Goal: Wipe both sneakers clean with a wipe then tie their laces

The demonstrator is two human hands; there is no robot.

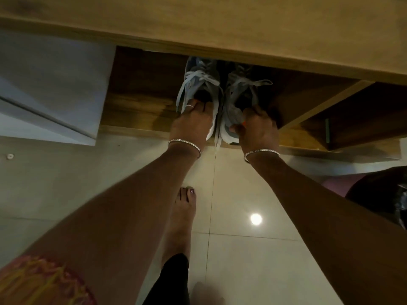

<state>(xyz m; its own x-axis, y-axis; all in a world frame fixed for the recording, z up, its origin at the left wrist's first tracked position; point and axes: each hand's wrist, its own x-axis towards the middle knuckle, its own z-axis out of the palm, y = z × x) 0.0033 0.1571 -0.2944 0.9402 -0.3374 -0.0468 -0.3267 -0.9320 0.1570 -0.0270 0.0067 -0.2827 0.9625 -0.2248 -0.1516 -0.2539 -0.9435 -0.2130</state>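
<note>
The left sneaker (pixel 203 84) and right sneaker (pixel 242 89) stand side by side on the low wooden shelf (pixel 141 102), heels outward. The left grip (pixel 191 122) is clamped on the left sneaker's heel collar, the right grip (pixel 255 126) on the right sneaker's heel. A lace end (pixel 217 137) hangs over the shelf edge.

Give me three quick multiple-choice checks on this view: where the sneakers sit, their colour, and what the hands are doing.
1. The left sneaker and right sneaker sit: A on the floor tiles; B on the low wooden shelf; C on the person's feet.
2. Their colour: A red; B grey; C yellow.
3. The left hand and right hand: A hang free; B both hold one sneaker; C each grip one sneaker's heel.

Key: B, both rest side by side on the shelf boards; B, the uppers look grey; C, each hand's fingers curl over its own sneaker's heel.
</note>
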